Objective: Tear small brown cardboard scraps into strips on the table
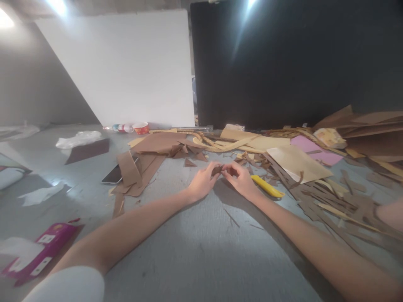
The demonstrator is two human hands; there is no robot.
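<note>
My left hand [203,183] and my right hand [239,179] meet above the grey table, fingertips almost touching. Both are closed in a pinch on a small dark brown piece [217,170], which looks like paper or thin sheet; the fingers hide most of it. A slim, curved yellow object [268,187] lies just right of my right hand, its kind not clear. Small brown scraps [189,163] are scattered beyond my hands.
Brown sheets [159,142] and a phone [113,174] lie at left, with a magenta tissue pack [47,248] nearer. Brown strips [327,205], a pink sheet [313,149] and another person's arm [391,214] are at right. A white board [135,67] and a black board [292,63] stand behind.
</note>
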